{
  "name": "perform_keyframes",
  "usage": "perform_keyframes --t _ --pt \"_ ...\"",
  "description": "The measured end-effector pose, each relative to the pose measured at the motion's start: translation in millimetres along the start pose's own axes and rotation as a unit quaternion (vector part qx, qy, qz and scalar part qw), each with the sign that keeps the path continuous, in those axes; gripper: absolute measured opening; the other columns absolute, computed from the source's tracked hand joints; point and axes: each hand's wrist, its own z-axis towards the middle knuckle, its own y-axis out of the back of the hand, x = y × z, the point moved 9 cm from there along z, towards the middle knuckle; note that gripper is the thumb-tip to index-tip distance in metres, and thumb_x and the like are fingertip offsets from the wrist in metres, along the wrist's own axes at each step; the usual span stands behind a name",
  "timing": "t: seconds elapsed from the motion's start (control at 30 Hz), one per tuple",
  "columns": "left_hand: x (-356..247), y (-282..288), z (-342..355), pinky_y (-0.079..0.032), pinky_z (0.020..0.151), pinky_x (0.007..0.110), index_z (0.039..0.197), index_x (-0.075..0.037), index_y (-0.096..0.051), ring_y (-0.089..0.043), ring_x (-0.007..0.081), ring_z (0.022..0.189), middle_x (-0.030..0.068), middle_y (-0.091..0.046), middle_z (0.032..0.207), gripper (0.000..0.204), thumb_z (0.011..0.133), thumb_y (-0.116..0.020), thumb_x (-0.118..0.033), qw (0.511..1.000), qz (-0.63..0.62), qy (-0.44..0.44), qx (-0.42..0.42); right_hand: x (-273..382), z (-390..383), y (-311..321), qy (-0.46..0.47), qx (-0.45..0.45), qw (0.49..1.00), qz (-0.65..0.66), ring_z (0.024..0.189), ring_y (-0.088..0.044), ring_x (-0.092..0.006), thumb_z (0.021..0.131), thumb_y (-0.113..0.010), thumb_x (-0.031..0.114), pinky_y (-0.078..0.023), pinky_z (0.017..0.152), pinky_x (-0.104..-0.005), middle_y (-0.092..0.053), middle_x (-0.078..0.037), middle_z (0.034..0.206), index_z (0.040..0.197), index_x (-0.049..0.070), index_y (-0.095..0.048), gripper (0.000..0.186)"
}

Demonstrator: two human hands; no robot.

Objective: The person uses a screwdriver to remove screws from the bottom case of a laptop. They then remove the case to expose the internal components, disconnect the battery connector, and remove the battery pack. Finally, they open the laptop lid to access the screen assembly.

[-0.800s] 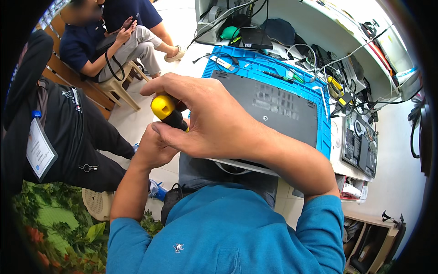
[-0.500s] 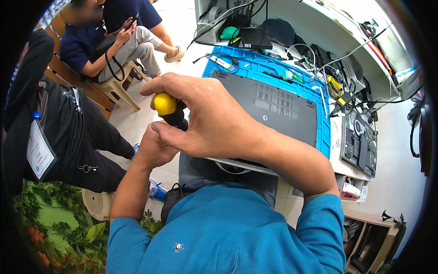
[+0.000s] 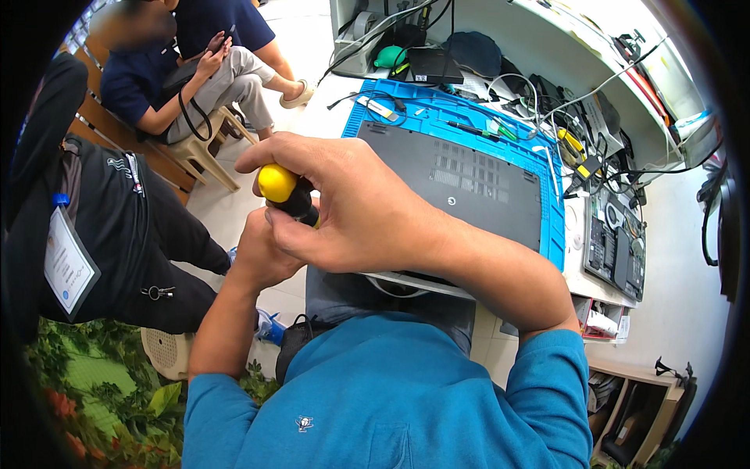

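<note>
Handle point(image 3: 276, 182), yellow-black, gripped in fingers of right hand point(image 3: 367, 199), beyond left edge of mat point(image 3: 552, 234); left hand point(image 3: 264, 252) beneath, fingers hidden, hold unclear. Laptop point(image 3: 461, 191) inside right edge. Risk: drop floorward from loosened grip.

Bright, dark-rimmed view; upper-right glare point(image 3: 598, 17) perhaps overexposed

Repair mat point(image 3: 552, 238), blue, one. Beyond its far edge: green bulb-shaped blower point(image 3: 389, 56); dark fabric cap point(image 3: 473, 51). Right of the mat: yellow-handled tool point(image 3: 576, 144); black laptop chassis point(image 3: 617, 246), opened, internals bared. Left of the mat: beige plastic stool point(image 3: 191, 148), bearing one seated person point(image 3: 137, 82), navy shirt; smartphone point(image 3: 222, 42), dark.
</note>
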Motion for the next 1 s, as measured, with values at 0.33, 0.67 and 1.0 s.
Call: perform_keyframes --t 0.33,0.67,1.0 --pt "-12.9 -4.1 1.2 -0.063 0.08 0.029 0.102 0.004 -0.081 -0.08 0.0158 0.086 0.0111 -0.081 0.093 0.015 0.09 -0.091 0.002 0.999 0.014 -0.047 0.009 -55.5 -41.9 22.8 -0.14 0.061 0.985 -0.076 0.109 -0.074 -0.0413 0.099 -0.068 0.014 -0.058 0.095 -0.048 -0.075 -0.023 0.113 0.124 -0.004 -0.073 0.031" --pt "0.9 -4.3 2.4 -0.063 0.082 0.027 0.11 0.005 -0.079 -0.078 0.0129 0.091 0.0087 -0.081 0.097 0.017 0.095 -0.087 0.004 0.997 -0.068 -0.038 -0.011 -90.8 -75.1 -27.0 -0.132 0.183 0.959 -0.174 0.106 -0.073 -0.0406 0.085 -0.09 0.018 -0.059 0.091 -0.0528 -0.074 -0.018 0.105 0.099 0.0 -0.079 0.025" --pt "1.5 16.9 -0.3 -0.064 0.082 0.026 0.11 0.004 -0.079 -0.078 0.0127 0.088 0.0083 -0.081 0.097 0.017 0.096 -0.088 0.002 0.993 -0.072 -0.035 -0.09 -104.5 -64.4 7.5 -0.097 0.097 0.972 -0.192 0.101 -0.075 -0.0414 0.093 -0.078 0.005 -0.06 0.091 -0.0502 -0.076 -0.02 0.104 0.102 0.0 -0.082 0.011"
